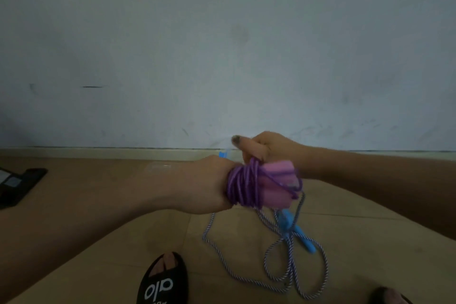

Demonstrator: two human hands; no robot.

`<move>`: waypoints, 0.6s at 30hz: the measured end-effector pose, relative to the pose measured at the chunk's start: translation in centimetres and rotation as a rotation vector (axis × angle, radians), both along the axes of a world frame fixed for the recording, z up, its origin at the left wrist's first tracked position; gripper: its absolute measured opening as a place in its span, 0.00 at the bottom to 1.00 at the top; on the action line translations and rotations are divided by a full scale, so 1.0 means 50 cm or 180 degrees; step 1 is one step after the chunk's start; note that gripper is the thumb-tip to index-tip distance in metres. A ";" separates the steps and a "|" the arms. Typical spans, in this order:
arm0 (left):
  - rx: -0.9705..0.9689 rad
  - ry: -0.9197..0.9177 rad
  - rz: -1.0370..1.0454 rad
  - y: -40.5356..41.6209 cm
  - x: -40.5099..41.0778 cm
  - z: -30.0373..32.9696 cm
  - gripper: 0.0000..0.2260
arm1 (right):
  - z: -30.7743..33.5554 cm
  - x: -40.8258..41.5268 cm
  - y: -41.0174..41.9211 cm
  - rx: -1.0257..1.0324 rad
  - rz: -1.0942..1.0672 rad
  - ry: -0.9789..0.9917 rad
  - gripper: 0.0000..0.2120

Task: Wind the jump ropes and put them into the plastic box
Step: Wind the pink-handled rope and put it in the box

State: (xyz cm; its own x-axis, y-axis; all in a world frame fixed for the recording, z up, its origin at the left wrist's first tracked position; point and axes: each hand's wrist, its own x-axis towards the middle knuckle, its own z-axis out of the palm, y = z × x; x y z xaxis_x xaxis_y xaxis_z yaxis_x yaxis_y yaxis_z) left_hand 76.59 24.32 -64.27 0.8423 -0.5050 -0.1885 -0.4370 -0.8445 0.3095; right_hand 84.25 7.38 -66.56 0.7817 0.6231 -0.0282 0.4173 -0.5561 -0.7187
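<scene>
A purple jump rope (243,184) is wound in many loops around its two pink handles (277,184), held up in front of me at mid-frame. My left hand (204,185) grips the bundle from the left. My right hand (266,149) pinches the top of the coils, thumb pointing left. Below, on the floor, a second jump rope (296,276) with a blue-and-white twisted cord lies in loose loops, its blue handles (294,232) crossed. A clear plastic box (158,168) with a blue clip (223,155) shows faintly behind my left wrist, near the wall.
Beige floor tiles (345,242) run to a pale wall and skirting. A black flat device (17,185) lies at the far left. My foot in a black slipper (162,281) is at the bottom; another foot (389,296) shows at bottom right.
</scene>
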 end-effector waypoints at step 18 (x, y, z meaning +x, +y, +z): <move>-0.2342 0.0459 0.2650 0.064 0.074 -0.066 0.10 | -0.045 -0.063 -0.022 0.0305 -0.0400 0.1596 0.08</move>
State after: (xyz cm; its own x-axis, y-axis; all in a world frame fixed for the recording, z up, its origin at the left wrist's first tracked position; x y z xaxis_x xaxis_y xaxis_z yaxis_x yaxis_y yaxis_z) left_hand 80.31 27.52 -67.56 0.9638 0.1772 -0.1994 0.2593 -0.4474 0.8559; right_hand 81.08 6.30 -68.80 0.7556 0.5435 -0.3655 -0.0566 -0.5017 -0.8632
